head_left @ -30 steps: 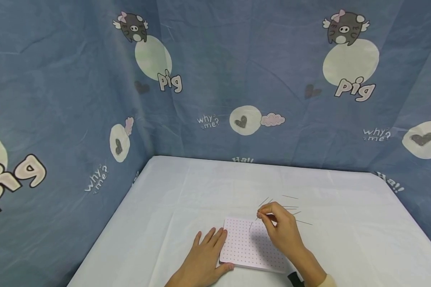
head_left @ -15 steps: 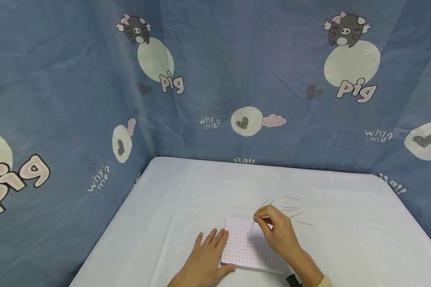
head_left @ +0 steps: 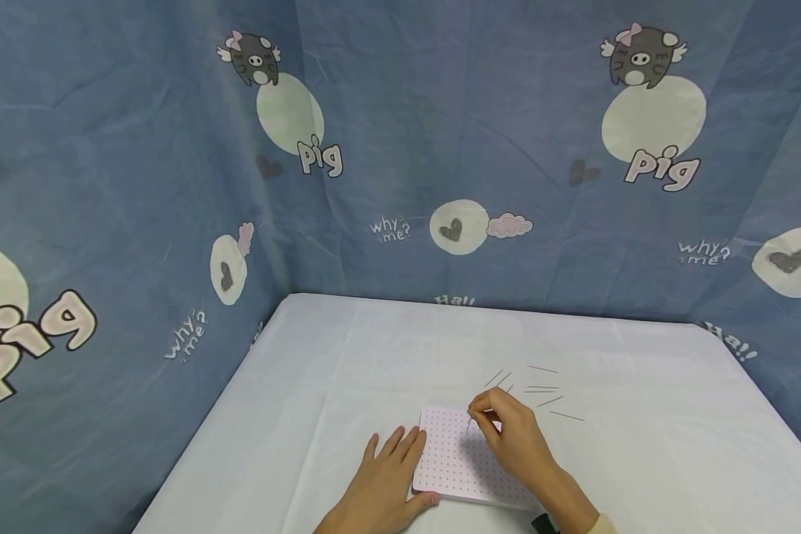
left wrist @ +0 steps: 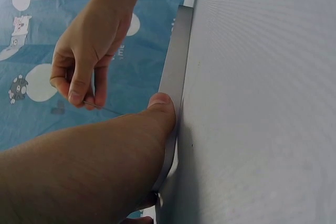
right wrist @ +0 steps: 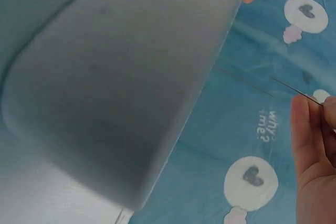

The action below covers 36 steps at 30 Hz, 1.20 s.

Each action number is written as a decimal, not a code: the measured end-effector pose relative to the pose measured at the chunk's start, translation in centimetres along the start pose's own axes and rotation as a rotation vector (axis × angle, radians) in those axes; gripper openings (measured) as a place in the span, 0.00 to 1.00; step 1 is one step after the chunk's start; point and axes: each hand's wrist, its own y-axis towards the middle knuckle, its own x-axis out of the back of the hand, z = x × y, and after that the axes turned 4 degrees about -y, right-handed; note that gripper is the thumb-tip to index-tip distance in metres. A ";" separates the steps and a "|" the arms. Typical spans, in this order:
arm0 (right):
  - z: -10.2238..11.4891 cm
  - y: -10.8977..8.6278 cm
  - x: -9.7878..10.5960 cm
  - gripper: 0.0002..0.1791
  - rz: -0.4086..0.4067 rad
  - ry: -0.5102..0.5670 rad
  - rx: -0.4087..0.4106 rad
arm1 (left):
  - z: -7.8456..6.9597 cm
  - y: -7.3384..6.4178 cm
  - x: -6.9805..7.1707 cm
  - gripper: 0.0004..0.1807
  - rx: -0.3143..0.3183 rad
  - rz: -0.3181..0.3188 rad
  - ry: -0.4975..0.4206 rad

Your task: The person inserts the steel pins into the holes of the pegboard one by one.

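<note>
A pale pinkish square board [head_left: 440, 467] with rows of small dark dots lies at the table's front. My left hand [head_left: 387, 482] rests at its left side, fingers straight along the edge; the thumb [left wrist: 160, 99] touches the front edge. Over the board's far part, my right hand [head_left: 517, 437] pinches a thin metal needle [right wrist: 294, 88] between thumb and fingers. The held needle's tip is apart from the board in the right wrist view. Another thin needle [right wrist: 247, 81] appears to stand up from the board, near the held one.
Several loose needles [head_left: 541, 387] lie scattered on the white tablecloth [head_left: 347, 356] beyond the board. A dark object [head_left: 544, 523] sits by the board's near right corner, partly hidden by the right forearm. A blue printed curtain [head_left: 400, 148] surrounds the table.
My right hand has moved left and nearer over the board, carrying the needle towards the standing one. The left hand keeps its place on the board; the head view has shifted slightly.
</note>
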 end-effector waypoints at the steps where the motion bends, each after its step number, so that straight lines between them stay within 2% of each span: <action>1: -0.1 -0.1 0.0 0.13 0.005 -0.002 -0.001 | 0.0 0.0 0.0 0.53 0.002 0.003 0.000; 4: -0.2 -0.2 0.0 0.11 0.023 0.000 -0.005 | 0.0 0.1 -0.1 0.53 0.003 0.007 -0.001; 7: -0.4 -0.3 0.0 0.04 0.039 0.011 -0.012 | 0.1 0.1 -0.1 0.53 -0.002 0.003 0.007; 13: -0.5 -0.3 -0.1 0.13 0.045 0.019 -0.014 | 0.2 0.1 -0.2 0.53 -0.011 -0.010 0.020; 18: -0.5 -0.4 -0.2 0.08 0.063 0.006 -0.026 | 0.2 0.0 -0.2 0.53 -0.008 -0.003 0.013; 24: -0.7 -0.5 -0.3 0.10 0.074 0.011 -0.034 | 0.2 0.0 -0.1 0.53 -0.012 -0.009 0.012; 29: -0.7 -0.5 -0.3 0.04 0.099 0.020 -0.022 | 0.2 -0.1 -0.1 0.52 -0.028 -0.026 0.011; 36: -0.6 -0.6 -0.2 0.15 0.128 0.003 -0.014 | 0.2 -0.1 -0.1 0.51 -0.027 -0.026 0.005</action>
